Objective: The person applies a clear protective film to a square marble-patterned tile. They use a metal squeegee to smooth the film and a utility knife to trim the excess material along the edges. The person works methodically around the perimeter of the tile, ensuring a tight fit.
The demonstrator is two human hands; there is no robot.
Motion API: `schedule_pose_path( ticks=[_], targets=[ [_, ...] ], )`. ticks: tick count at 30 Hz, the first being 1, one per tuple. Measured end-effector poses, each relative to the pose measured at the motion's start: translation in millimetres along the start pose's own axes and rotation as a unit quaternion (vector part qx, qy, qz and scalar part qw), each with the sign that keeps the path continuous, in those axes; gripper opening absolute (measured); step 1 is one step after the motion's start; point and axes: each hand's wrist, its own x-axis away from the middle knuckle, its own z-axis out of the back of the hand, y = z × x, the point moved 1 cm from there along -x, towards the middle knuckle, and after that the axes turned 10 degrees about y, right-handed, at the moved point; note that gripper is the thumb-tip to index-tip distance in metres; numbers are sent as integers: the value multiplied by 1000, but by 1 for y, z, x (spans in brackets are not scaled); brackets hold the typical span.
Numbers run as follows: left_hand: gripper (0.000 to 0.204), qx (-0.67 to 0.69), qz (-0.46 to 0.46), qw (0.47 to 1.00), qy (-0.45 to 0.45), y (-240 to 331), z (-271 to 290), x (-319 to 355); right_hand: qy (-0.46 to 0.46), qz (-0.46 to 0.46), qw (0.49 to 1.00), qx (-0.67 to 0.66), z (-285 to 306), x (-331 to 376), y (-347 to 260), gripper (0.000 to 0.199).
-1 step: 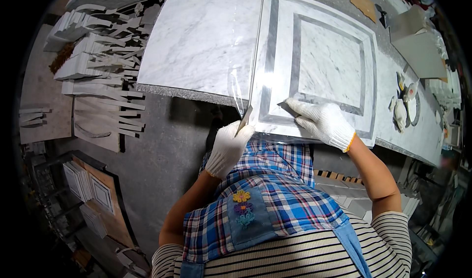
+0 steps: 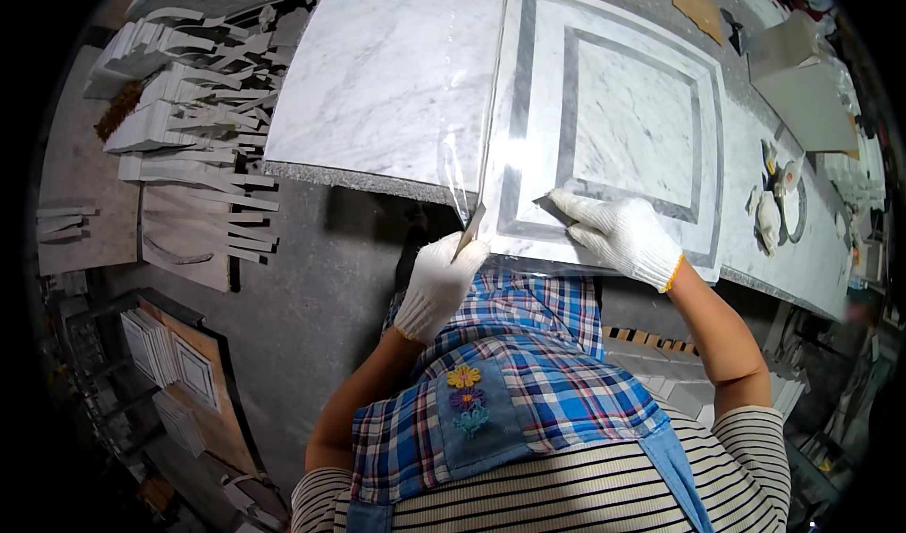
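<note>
A white marble panel with grey inlaid frames (image 2: 634, 118) lies on the bench, covered by clear plastic film (image 2: 456, 170) that overhangs its left side. At the panel's near left corner my left hand (image 2: 441, 283) is closed, pinching a thin grey flat strip (image 2: 469, 230) next to the gathered film; its exact kind is unclear. My right hand (image 2: 623, 236) rests over the lower part of the panel, fingers bent together around a thin dark pointed blade (image 2: 545, 198), mostly hidden under them. A plain white marble slab (image 2: 387, 75) lies left of the panel.
Stacked white strips (image 2: 165, 108) stand on boards at the left. A cart with framed tiles (image 2: 196, 371) is at lower left. On the bench's right lie small tools (image 2: 779, 193), with a pale box (image 2: 802, 80) behind them. The bench's front edge (image 2: 368, 183) is close by.
</note>
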Motion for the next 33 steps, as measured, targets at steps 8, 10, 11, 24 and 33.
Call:
schedule_pose_path(
  ticks=[8,10,11,24,33],
  targets=[
    [13,73,145,986,-46,9,3,-2,33,27,999,16,-14,1,5,53],
    [14,60,134,988,-48,11,5,-4,52,33,997,37,-21,1,2,53],
    [15,43,119,991,-49,13,6,-5,62,36,996,46,-23,0,2,53],
    [18,-14,-18,1000,-2,7,3,-2,59,80,995,-17,-19,1,5,52],
    [14,73,132,988,-29,7,2,0,39,74,996,-14,-11,-3,4,52]
  ],
)
